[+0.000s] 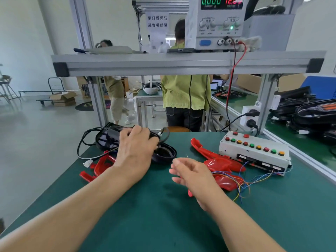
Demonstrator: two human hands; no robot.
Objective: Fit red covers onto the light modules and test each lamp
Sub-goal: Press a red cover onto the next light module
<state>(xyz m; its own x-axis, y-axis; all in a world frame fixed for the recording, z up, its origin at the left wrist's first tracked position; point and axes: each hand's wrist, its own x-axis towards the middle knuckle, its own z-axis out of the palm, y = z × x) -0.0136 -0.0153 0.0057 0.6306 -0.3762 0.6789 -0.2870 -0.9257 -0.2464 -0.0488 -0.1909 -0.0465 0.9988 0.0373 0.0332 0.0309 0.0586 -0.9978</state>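
Presently at the green-topped bench (163,215). Left hand (136,150) reaches to the far left part of the mat, fingers curled down over a black light module (109,138) and gripping its upper edge; fingertips are hidden behind the housing. A second dark housing (164,153) lies just beside the module, against the right side of that hand. A black cable (81,142) loops off the module past the bench edge, with a white plug (88,163) lying near it. One red cover (102,165) lies on the mat, partly under the left wrist. Right hand (189,174) hangs above the mat, blurred, fingers loosely bent and slightly apart, holding nothing. More red covers (218,161) are piled just right of it, tangled with thin coloured wires (245,182) that run to a white button box (254,151). Power supply (218,22) sits on the shelf above, display lit.
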